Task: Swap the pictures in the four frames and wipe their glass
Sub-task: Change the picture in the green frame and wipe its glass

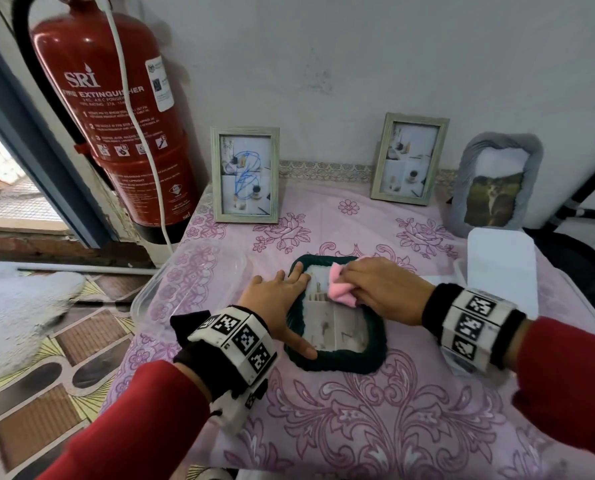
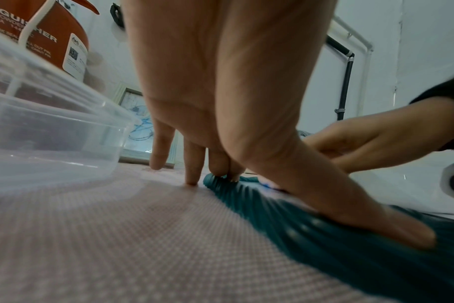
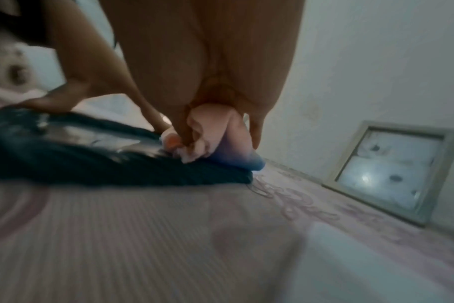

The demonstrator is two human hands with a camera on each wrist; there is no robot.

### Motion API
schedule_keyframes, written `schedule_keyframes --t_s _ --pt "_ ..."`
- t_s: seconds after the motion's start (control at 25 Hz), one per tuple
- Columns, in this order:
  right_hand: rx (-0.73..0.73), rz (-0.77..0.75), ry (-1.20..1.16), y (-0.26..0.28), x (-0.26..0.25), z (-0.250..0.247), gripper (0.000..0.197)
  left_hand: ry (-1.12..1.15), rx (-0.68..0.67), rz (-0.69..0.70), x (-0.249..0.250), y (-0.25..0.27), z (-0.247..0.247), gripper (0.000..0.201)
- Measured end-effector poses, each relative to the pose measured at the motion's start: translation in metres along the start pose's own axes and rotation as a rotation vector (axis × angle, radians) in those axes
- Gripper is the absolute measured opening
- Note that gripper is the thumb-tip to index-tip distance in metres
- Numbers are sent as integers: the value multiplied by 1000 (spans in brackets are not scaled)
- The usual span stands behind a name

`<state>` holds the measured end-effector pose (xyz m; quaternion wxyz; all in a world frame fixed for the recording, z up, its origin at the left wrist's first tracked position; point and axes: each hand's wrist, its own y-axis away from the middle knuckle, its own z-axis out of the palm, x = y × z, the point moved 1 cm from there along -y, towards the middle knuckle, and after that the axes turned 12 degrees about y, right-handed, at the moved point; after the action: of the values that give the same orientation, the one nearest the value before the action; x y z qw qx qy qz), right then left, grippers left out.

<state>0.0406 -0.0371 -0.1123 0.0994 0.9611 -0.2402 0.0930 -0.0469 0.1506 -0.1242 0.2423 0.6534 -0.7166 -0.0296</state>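
Observation:
A dark green ribbed frame (image 1: 351,358) lies flat on the pink tablecloth in the middle of the head view, glass up. My left hand (image 1: 282,303) presses it with straight fingers (image 2: 371,221) on its left rim (image 2: 324,242). My right hand (image 1: 386,289) grips a bunched pink cloth (image 1: 341,289) on the glass near the frame's top; the right wrist view shows the cloth (image 3: 210,133) held in curled fingers above the frame (image 3: 117,164). Two pale wooden frames (image 1: 245,174) (image 1: 408,158) and a grey ribbed frame (image 1: 497,185) stand against the wall.
A clear plastic box (image 1: 192,275) sits left of the green frame, close to my left hand. A white lid or tray (image 1: 500,268) lies at the right. A red fire extinguisher (image 1: 116,109) hangs at the table's back left corner. Open tablecloth (image 1: 375,427) lies near me.

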Motion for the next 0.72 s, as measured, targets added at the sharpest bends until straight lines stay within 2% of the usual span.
schedule_keyframes --t_s 0.12,0.28,0.36,0.48,0.6,0.72 --pt "37 9 -168 -9 -16 -1 28 -3 -3 -3 2 1 -1 128" --pt "67 -119 -329 26 -44 4 34 7 -21 -15 3 2 -2 127" --pt "56 -142 -266 47 -43 8 39 9 -28 -12 2 1 -2 127" --pt "83 -132 -47 58 -23 7 42 11 -31 -9 1 0 -3 127" --pt "-23 -83 143 44 -1 5 39 12 -34 -9 1 1 -2 127" --pt "-74 -25 155 23 9 8 39 0 -33 -7 2 0 -2 128"
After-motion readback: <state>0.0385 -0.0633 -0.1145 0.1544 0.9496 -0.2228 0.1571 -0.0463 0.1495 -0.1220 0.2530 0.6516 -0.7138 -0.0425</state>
